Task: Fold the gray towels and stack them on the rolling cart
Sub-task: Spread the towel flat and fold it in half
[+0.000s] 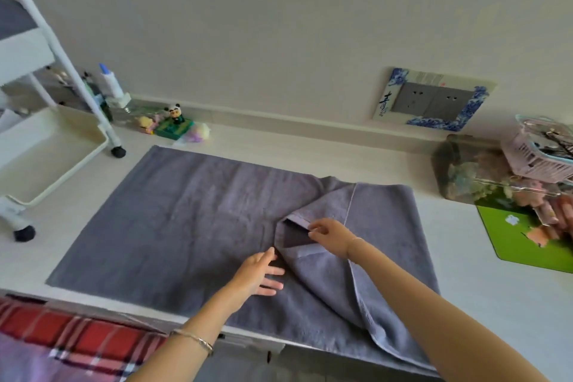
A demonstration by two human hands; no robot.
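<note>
one wide-angle view, worn on the head, looks forward and down across the white tabletop [465, 257] toward the wall [279, 25]. it is close: the gray towel [186, 226] fills the middle, the rolling cart [55, 152] cut off at left.

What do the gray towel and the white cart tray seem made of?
The gray towel looks like soft terry cotton, matte, with a stitched hem and limp folds. The cart tray: painted metal or plastic, unclear which, smooth white, thin rim.

The white table [462, 245] bears a gray towel [186, 220] (partly folded), a rolling cart [74, 164] and a green mat [521, 246].
</note>
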